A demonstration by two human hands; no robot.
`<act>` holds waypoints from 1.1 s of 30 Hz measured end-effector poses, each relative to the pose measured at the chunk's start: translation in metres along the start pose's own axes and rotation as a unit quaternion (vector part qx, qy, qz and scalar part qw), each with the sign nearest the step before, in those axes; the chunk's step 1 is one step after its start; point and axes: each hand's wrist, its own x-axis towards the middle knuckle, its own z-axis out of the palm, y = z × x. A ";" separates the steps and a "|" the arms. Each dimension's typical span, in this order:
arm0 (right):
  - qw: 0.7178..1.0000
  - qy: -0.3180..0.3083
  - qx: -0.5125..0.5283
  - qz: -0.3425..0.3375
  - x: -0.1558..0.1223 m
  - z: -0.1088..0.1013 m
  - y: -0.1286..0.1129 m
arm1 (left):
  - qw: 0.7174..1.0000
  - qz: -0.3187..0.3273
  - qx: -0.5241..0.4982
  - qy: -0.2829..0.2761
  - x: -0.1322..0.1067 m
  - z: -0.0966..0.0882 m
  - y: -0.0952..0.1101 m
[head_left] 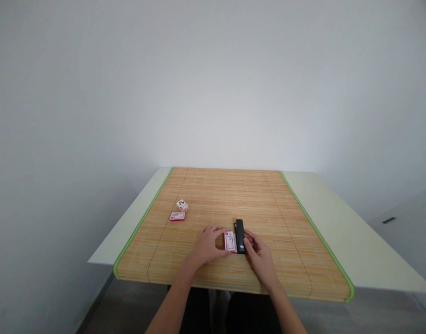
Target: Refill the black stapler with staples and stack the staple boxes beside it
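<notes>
Looking down over the near edge of the bamboo mat (268, 204), we are seeing both hands meeting at one spot. The black stapler (239, 235) is lying with its long axis running away from us, toward the far wall, and a small red-and-white box (230, 241) is sitting right against its left flank, touching or very nearly so. We are watching the left hand (207, 246) curling in from the left, fingers bent, fingertips resting on the box's left edge; it looks like a light pinch rather than a full grip. The right hand (257, 253) is coming in from the right and slightly nearer to us, fingers loosely curled against the stapler's near end; whether it is truly gripping we cannot tell from here. So each hand is nearest its own thing: left to the box, right to the stapler, and the pair sits directly ahead of us, between the two wrists.

Off to the left and farther back, well apart from the hands, a second flat red box (177, 216) is lying on the mat, with a small white carton (182, 205) just behind it. Nothing is standing between the hands and their things. The pale table (338, 218) is showing on both sides of the mat.
</notes>
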 end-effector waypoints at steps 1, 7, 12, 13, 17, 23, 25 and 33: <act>1.000 -0.003 -0.001 -0.001 0.001 0.000 0.002 | 1.000 0.001 0.000 -0.001 0.000 0.001 -0.001; 1.000 -0.026 -0.002 0.005 0.003 -0.002 0.006 | 0.999 0.031 -0.023 -0.011 0.004 0.006 0.004; 1.000 -0.017 0.005 0.004 0.001 -0.002 -0.001 | 0.997 0.047 -0.054 -0.008 0.007 0.010 0.002; 1.000 -0.012 0.004 0.004 0.001 -0.001 -0.002 | 0.997 0.048 -0.060 -0.009 0.008 0.010 0.001; 1.000 -0.006 0.003 0.007 0.001 0.000 -0.002 | 0.995 0.051 -0.084 -0.008 0.006 0.011 -0.001; 1.000 -0.008 0.013 0.010 0.001 0.000 0.003 | 0.993 0.026 -0.117 -0.006 0.000 0.017 -0.002; 1.000 -0.018 0.018 0.017 0.001 -0.001 0.006 | 0.991 0.010 -0.135 0.001 -0.003 0.013 -0.005; 0.999 -0.039 0.032 0.020 0.003 -0.001 0.024 | 0.924 -0.234 0.109 0.281 -0.021 -0.059 -0.073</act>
